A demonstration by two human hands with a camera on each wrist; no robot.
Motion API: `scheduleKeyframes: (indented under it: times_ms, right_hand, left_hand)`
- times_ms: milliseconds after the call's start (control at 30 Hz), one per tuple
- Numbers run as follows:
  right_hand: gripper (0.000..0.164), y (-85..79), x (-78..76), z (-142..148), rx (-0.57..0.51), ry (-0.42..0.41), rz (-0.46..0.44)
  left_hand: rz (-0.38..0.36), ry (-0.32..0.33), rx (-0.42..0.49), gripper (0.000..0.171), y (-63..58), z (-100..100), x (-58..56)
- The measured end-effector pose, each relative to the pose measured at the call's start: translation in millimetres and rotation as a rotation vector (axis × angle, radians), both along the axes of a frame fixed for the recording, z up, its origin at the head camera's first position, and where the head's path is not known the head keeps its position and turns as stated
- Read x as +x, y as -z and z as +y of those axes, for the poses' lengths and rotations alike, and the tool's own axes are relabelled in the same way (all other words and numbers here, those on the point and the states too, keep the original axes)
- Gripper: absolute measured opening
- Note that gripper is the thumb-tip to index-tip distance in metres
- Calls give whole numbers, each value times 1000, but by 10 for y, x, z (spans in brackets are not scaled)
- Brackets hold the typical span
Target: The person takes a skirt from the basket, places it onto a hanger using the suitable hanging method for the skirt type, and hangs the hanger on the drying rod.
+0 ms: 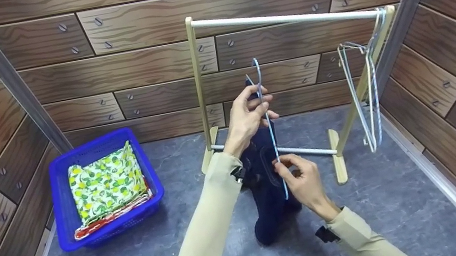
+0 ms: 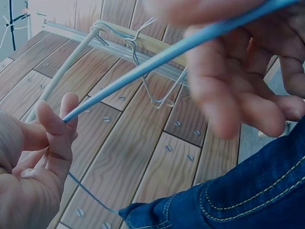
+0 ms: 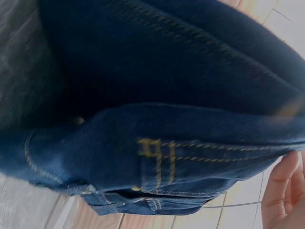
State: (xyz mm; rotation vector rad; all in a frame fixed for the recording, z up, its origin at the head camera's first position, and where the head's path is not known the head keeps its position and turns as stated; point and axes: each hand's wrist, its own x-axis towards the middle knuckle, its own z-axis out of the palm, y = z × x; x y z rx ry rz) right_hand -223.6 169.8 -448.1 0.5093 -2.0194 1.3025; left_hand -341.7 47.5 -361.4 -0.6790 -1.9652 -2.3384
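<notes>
A blue wire clothes hanger (image 1: 272, 134) is seen nearly edge-on in the head view, its hook at the top. My left hand (image 1: 247, 117) grips it below the hook, thumb on the near side and fingers behind. Lower down, my right hand (image 1: 302, 178) pinches the wire between thumb and fingers. Dark blue jeans (image 1: 265, 208) hang at the hanger, partly hidden behind both hands. In the left wrist view the hanger wire (image 2: 157, 62) runs between the hands, with the jeans (image 2: 248, 191) below. Yellow stitching marks the jeans (image 3: 190, 129) filling the right wrist view.
A clothes rack (image 1: 284, 18) with a metal rail stands behind the hands. Several wire hangers (image 1: 365, 94) hang at its right end. On the floor at left, a blue basket (image 1: 62, 204) holds folded lemon-print fabric (image 1: 108, 182) over red cloth. Wood-patterned walls surround the floor.
</notes>
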Motion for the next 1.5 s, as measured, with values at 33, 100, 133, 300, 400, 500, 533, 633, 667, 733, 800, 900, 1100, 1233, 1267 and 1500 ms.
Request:
scheduleKeyframes:
  times_ms: [33,100,133,300,400,500,533,633,667,733,800,900,1100,1233,1267,1500]
  right_hand:
    - [9,-8,0,-11,-14,3,-8]
    - [11,-28,-1,-35,-35,15,-20]
    - [12,-41,-1,-47,-40,24,-24]
    - [19,-117,30,-109,-27,65,-62]
    - [22,-165,75,-134,-32,72,-111]
    - [23,-203,113,-151,-44,90,-133]
    - [23,-207,120,-153,-48,100,-133]
    - [22,-193,120,-152,-60,138,-114]
    - [22,-162,103,-141,-67,152,-113]
    - [22,-83,60,-107,-82,175,-121]
    - [22,-12,22,-73,-99,189,-139]
    - [23,75,-27,-9,-147,176,-184]
    - [26,69,-49,92,-277,84,-217]
    - [26,32,-61,155,-287,111,-203]
    - [27,24,-65,172,-287,124,-202]
    - [28,-11,-71,260,-323,174,-190]
  left_hand:
    - [-5,0,2,29,6,1,0]
    - [-11,-2,12,28,12,6,-1]
    - [-12,-3,16,28,10,8,-3]
    - [-1,-17,31,29,-4,11,-9]
    - [14,-22,14,30,-4,16,-10]
    - [32,-24,-9,32,0,26,-12]
    - [38,-22,-19,33,1,28,-12]
    - [53,-10,-54,38,8,26,-12]
    - [60,-7,-76,40,11,23,-9]
    - [72,-4,-124,45,19,15,-4]
    - [82,-3,-169,48,27,6,1]
    - [86,-9,-212,49,56,-7,5]
    - [128,-108,-324,35,235,-30,-10]
    - [175,-189,-478,24,434,-59,-11]
    - [192,-205,-524,22,491,-61,-6]
    - [324,-191,-787,36,928,27,142]
